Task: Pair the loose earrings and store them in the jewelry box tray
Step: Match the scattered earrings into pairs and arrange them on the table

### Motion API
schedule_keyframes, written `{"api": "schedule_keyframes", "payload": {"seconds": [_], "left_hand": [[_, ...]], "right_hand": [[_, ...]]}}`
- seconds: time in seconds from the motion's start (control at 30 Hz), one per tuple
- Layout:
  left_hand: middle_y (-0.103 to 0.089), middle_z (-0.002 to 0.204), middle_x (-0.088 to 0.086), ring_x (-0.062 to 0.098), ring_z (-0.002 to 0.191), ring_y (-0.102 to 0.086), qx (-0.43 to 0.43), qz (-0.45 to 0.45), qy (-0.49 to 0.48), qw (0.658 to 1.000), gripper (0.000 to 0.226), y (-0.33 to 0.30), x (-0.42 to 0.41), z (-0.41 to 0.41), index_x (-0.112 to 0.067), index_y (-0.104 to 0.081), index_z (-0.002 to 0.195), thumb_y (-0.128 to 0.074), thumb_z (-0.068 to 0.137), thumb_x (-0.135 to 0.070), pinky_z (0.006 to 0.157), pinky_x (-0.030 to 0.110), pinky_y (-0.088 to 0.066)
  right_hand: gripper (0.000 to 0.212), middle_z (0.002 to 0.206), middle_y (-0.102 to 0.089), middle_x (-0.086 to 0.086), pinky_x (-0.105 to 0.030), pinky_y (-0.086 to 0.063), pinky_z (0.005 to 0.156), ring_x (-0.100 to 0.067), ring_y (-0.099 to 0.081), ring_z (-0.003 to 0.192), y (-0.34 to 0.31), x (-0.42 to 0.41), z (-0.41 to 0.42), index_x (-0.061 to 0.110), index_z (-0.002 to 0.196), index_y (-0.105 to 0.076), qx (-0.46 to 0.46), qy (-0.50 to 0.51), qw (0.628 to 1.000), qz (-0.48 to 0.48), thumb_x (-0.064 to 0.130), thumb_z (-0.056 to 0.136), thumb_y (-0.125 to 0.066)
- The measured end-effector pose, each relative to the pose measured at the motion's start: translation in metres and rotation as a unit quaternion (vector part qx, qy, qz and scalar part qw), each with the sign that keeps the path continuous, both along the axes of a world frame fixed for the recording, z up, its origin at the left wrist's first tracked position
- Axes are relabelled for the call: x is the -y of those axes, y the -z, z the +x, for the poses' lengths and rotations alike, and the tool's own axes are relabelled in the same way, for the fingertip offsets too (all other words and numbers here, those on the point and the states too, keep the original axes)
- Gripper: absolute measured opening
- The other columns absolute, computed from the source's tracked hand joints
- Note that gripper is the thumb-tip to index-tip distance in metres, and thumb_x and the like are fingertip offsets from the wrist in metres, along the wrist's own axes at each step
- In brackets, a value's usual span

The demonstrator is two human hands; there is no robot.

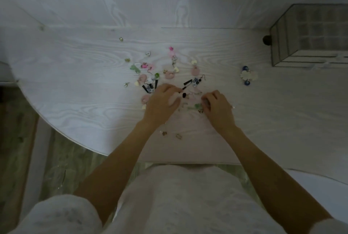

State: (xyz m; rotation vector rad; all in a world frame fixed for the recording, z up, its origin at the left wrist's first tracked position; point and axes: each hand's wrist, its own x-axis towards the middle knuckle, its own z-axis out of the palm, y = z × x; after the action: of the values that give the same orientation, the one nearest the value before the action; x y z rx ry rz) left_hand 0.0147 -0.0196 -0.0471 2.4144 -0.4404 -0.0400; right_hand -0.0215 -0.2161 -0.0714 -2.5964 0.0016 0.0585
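Several loose earrings lie scattered across the middle of the white table: pink, green, cream, gold, and black bar shapes. My left hand pinches a black bar earring at its fingertips. My right hand rests with curled fingers over a green earring and a small gold one; whether it grips them is unclear. The jewelry box, with a grid of compartments, stands at the far right. A pair of cream flower earrings with blue beads lies left of the box.
A dark knob sticks out of the box's left side. Two small gold earrings lie near the table's front edge between my forearms. The table's curved edge drops to a wooden floor at the left.
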Motion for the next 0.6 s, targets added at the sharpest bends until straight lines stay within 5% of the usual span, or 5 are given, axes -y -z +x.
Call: {"api": "schedule_keyframes", "payload": {"seconds": [0.23,0.37,0.6], "left_hand": [[-0.052,0.122,0.015,0.030,0.108,-0.052,-0.092,0.031,-0.230,0.968,0.042,0.010,-0.077,0.055,-0.012,-0.054,0.122,-0.064,0.085,-0.028,0.091,0.040,-0.046],[-0.053,0.121,0.020,0.035,0.112,-0.049,-0.125,0.055,-0.183,0.974,0.036,0.017,-0.079,0.056,-0.008,-0.060,0.117,-0.062,0.086,-0.027,0.093,0.038,-0.039],[-0.059,0.106,0.017,0.034,0.099,-0.048,-0.008,0.083,-0.110,0.990,0.028,0.015,-0.058,0.051,-0.008,-0.063,0.108,-0.061,0.081,-0.017,0.078,0.037,-0.045]], "right_hand": [[0.014,0.097,-0.057,-0.017,-0.033,-0.042,0.070,-0.029,-0.054,0.080,-0.005,-0.020,0.014,0.001,0.098,-0.061,-0.016,0.016,0.999,0.039,0.004,0.086,-0.056],[0.011,0.097,-0.057,-0.016,-0.031,-0.041,0.069,-0.027,-0.054,0.081,-0.003,-0.038,0.018,0.002,0.095,-0.061,-0.024,-0.004,0.998,0.053,0.006,0.086,-0.057],[0.017,0.099,-0.058,-0.011,-0.028,-0.042,0.070,-0.023,-0.053,0.084,-0.006,-0.050,0.023,0.006,0.103,-0.059,-0.031,0.001,0.999,0.041,0.011,0.087,-0.057]]}}
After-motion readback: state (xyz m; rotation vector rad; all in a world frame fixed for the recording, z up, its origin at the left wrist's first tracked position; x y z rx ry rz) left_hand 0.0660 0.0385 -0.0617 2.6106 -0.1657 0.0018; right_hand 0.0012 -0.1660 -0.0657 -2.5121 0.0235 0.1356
